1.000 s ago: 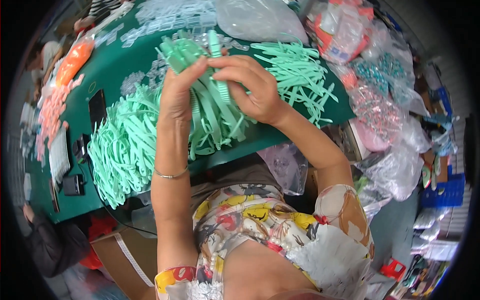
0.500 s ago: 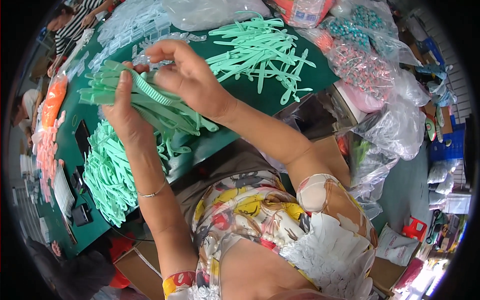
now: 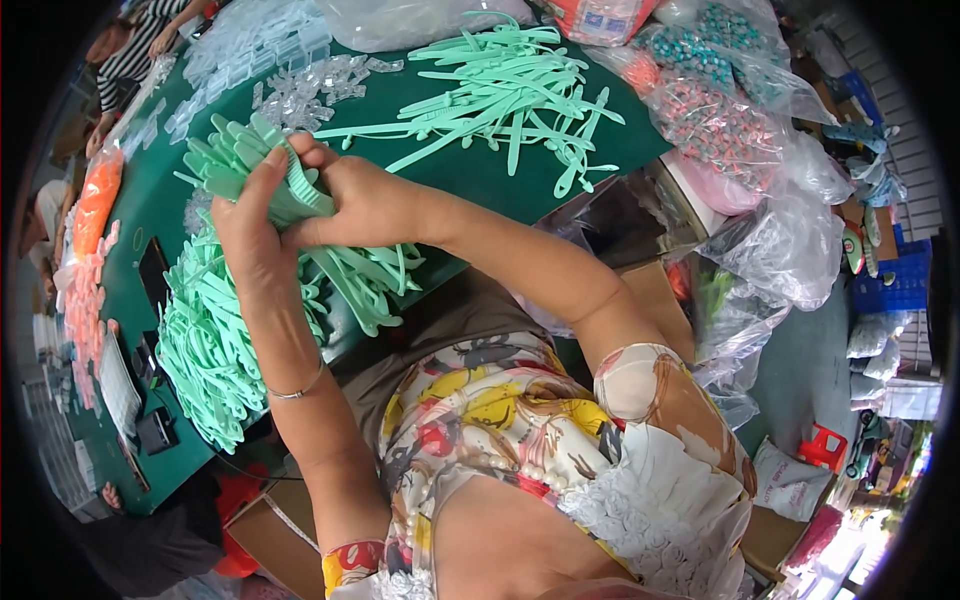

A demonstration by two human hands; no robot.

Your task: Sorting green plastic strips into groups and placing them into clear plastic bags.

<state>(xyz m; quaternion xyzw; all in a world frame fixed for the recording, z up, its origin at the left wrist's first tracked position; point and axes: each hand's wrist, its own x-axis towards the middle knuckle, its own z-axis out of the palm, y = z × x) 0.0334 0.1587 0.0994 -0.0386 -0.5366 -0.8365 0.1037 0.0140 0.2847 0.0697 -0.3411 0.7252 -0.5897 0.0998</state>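
A thick bundle of mint-green plastic straps (image 3: 232, 160) is gripped between both hands above the green table. My left hand (image 3: 248, 240) wraps it from the left, thumb pointing up along the straps. From the right, my right hand (image 3: 375, 205) closes round the same bundle, thumb against my left hand. Strap ends stick out at the upper left and hang down below my hands. Beneath my left wrist lies a large heap of similar straps (image 3: 205, 350). Another loose spread of straps (image 3: 510, 95) lies to the right of my hands, at the far side.
Small clear plastic pieces (image 3: 315, 90) and translucent pale-blue pieces (image 3: 245, 45) lie beyond my hands. Clear bags of coral and teal pieces (image 3: 715, 130) stand at the right. An orange bag (image 3: 97, 200) and pink pieces (image 3: 88, 300) line the left. A person in stripes (image 3: 135, 55) sits far left.
My right hand, raised with fingers spread beside the bundle before, has come down and closed round it. The bundle now stands more upright, and a few straps trail from the far spread.
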